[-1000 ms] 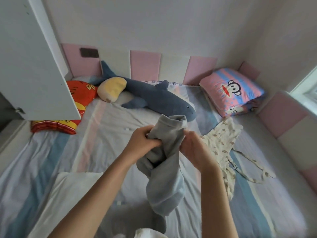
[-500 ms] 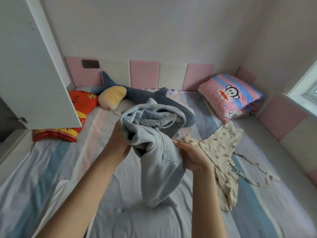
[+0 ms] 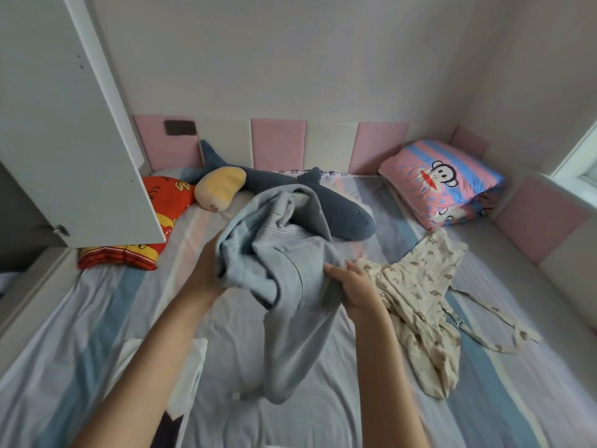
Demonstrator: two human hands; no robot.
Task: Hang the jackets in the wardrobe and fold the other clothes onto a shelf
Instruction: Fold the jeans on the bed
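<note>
Holding a pale grey-blue garment point(image 3: 290, 286) bunched above the bed point(image 3: 97, 318), the person uses both hands. The left hand point(image 3: 206, 270) clutches the upper left folds, its fingers hidden inside the cloth. The right hand point(image 3: 355, 286) pinches the garment's right edge, thumb on top and fingers curled beneath. The garment hangs between the two hands; its lower end droops toward the striped sheet, and whether it touches cannot be told. Just beside the right hand, a cream printed garment point(image 3: 420, 286) lies spread flat on the sheet, its ties trailing to the right. Behind the held garment lies a dark blue shark plush point(image 3: 349, 218), with a yellow plush point(image 3: 219, 189) against its tail end. A red cushion point(image 3: 161, 205) sits at the left, partly behind the open white wardrobe door point(image 3: 64, 124). A pink and blue monkey pillow point(image 3: 442, 182) rests in the far right corner. A white cloth point(image 3: 190, 367) shows beneath the left forearm
</note>
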